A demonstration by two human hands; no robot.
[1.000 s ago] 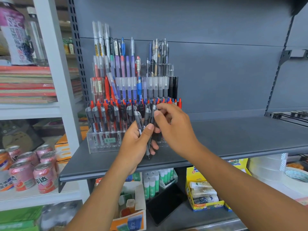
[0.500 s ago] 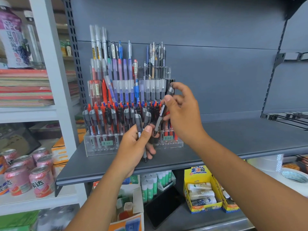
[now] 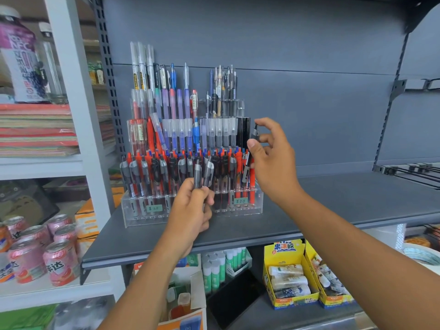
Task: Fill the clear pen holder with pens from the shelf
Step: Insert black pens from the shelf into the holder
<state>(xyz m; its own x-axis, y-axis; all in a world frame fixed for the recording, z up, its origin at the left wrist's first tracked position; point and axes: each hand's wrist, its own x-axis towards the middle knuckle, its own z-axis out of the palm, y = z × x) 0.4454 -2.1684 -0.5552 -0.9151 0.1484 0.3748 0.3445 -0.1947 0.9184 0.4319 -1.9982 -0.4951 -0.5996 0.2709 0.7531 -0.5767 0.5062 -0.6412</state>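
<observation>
Spanning most of the view, a grey metal shelf (image 3: 333,206) carried the clear pen holder (image 3: 190,219) at its left end, close to the back panel. The holder was stepped, with rows of pens rising tier on tier, and its front row was crowded with red and dark pens with grey clips. To the left, on a white rack, lay a stack of coloured paper (image 3: 35,129) with pink cans (image 3: 59,260) a level below it, and yellow boxes (image 3: 290,277) sat under the grey shelf. The left hand (image 3: 190,217) was in front of the middle of the holder, fingers curled round two grey-clipped pens (image 3: 202,175) that stood upright out of the fist. The right hand (image 3: 271,158) was raised at the holder's right end, thumb and forefinger pinching a black pen (image 3: 246,167) near its top while the other fingers spread loosely. That pen hung nearly upright, its lower part among the last pens of the front row; whether its tip sat in a slot could not be told. Two small price labels (image 3: 240,200) were stuck on the holder's front wall
</observation>
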